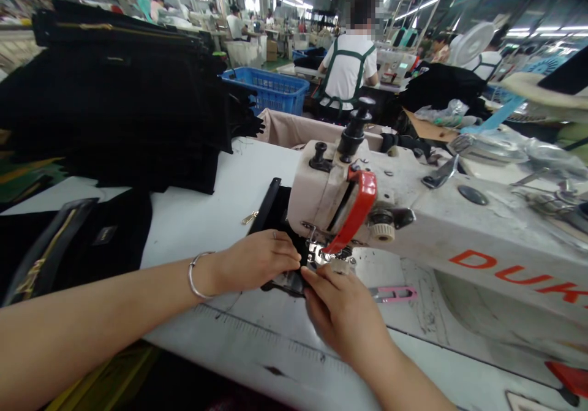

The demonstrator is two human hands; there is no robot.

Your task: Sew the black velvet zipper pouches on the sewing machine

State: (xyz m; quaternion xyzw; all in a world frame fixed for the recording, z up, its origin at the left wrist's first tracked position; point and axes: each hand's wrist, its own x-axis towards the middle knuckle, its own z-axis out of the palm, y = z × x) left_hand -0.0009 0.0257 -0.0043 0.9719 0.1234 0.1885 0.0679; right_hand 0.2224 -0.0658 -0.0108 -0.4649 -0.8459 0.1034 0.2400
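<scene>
A black fabric piece (pixel 274 214) lies under the head of a sewing machine (pixel 413 215), with a gold zipper pull (pixel 250 217) at its left side. My left hand (pixel 257 259), with a bracelet at the wrist, has its fingertips closed on the fabric just left of the metal presser foot (pixel 315 253). In front of the foot, my right hand (pixel 340 304) pinches the fabric's near edge, its fingertips almost touching the left ones. The needle point is hard to make out. Pink-handled thread snips (pixel 400 293) lie right of my right hand.
A tall stack of black pieces (pixel 114 105) stands at the left. Nearer, another black piece with a gold zipper (pixel 119 233) lies on the white table (pixel 184 227). Beyond are a blue basket (pixel 271 92) and a seated person (pixel 350 62) facing away.
</scene>
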